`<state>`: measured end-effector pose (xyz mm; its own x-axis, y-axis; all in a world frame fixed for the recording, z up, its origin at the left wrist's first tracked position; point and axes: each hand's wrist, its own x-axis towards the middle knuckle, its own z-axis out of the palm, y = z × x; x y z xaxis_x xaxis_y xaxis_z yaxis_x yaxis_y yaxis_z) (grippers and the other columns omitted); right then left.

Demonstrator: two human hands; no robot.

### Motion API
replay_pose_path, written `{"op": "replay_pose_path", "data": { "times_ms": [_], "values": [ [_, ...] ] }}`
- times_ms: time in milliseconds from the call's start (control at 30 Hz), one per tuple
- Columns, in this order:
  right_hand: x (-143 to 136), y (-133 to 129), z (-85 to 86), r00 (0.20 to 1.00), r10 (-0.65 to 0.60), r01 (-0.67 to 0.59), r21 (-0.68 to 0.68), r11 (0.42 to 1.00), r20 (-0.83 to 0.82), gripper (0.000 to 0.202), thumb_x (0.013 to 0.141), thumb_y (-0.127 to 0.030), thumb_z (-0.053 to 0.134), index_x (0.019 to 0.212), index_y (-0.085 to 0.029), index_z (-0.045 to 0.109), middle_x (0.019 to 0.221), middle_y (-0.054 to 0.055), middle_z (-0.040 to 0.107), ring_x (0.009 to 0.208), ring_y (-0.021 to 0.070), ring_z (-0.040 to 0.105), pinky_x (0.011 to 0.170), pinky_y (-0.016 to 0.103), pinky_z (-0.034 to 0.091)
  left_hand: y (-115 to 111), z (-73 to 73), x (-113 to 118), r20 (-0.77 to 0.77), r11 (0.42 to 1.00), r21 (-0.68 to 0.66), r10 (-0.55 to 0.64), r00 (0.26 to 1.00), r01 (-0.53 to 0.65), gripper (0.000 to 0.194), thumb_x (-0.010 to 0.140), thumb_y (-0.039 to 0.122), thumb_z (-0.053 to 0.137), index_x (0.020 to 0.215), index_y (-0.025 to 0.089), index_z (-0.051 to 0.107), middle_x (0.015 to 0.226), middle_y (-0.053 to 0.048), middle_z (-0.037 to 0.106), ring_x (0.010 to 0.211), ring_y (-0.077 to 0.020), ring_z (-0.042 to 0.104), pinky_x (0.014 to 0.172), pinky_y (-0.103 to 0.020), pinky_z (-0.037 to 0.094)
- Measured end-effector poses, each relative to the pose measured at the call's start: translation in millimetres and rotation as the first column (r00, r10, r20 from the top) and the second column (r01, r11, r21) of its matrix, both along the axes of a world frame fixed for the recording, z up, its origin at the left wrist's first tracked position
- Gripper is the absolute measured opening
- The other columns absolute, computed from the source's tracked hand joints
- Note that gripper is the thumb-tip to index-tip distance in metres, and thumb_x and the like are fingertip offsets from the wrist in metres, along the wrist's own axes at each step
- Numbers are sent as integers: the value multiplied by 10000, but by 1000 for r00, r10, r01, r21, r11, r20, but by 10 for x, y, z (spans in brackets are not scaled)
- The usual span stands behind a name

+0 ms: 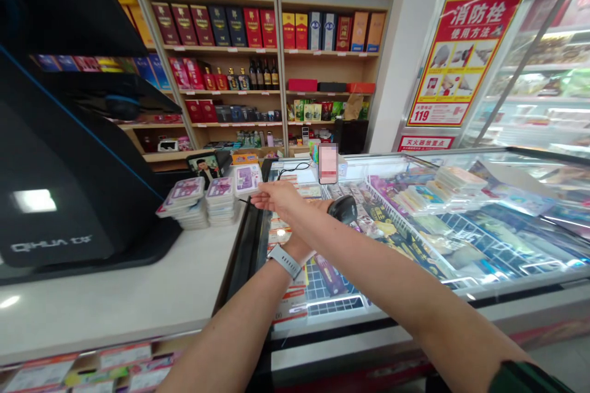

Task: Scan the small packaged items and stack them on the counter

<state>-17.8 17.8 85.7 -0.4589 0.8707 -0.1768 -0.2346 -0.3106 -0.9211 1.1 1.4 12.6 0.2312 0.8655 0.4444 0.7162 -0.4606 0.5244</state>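
Pinching 1 pack (247,180) by its edge, right hand (275,196) nearly closed; 2 stacks (220,204) left of it on bench (198,285). Left hand (319,204), partly hidden, looks wrapped round scanner (343,209). Edge-only pinch could tip pack; crossed arms (369,253) could knock scanner.

Single head-worn view, facing forward and down across the hands (282,198) nearby; desk (138,304) near left, glass-topped freezer (341,347) right, stocked shelves (221,48) far beyond.
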Motion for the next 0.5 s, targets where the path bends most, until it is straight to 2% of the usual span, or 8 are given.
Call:
{"op": "replay_pose_path", "data": {
  "times_ms": [133, 233, 400, 500],
  "values": [
    [-362, 90, 1, 999, 44, -43, -43, 998, 25, 234, 997, -61, 529, 783, -118, 604, 470, -21, 577, 435, 83, 567, 486, 156, 534, -22, 84, -4, -29, 1000, -30, -9, 1000, 8, 374, 985, 407, 625, 1286, 184, 622, 1323, -100, 635, 1129, -245, 649, 958, -461, 584],
    [-564, 148, -27, 996, 56, -51, -76, 996, 71, 202, 995, -82, 556, 804, -108, 616, 480, -14, 579, 439, 94, 581, 486, 158, 535, -58, 121, 0, -48, 999, -43, -8, 999, 6, 375, 985, 404, 626, 1290, 186, 618, 1324, -104, 633, 1130, -242, 650, 956, -461, 584],
    [-713, 204, -120, 991, 100, -93, -78, 993, 94, 113, 992, -185, 627, 907, -112, 641, 510, -13, 606, 436, 110, 598, 477, 177, 546, -98, 143, -23, -71, 998, -55, 4, 997, -8, 369, 989, 398, 622, 1295, 193, 615, 1330, -110, 630, 1129, -232, 649, 958, -459, 584],
    [-734, 220, -165, 989, 113, -112, -13, 994, 91, 152, 979, -224, 665, 1088, -125, 632, 533, -27, 622, 434, 113, 601, 463, 195, 553, -50, 163, -37, -82, 998, -68, 8, 997, -13, 393, 980, 401, 635, 1303, 179, 608, 1321, -108, 632, 1130, -242, 651, 951, -467, 586]
  ]
}}
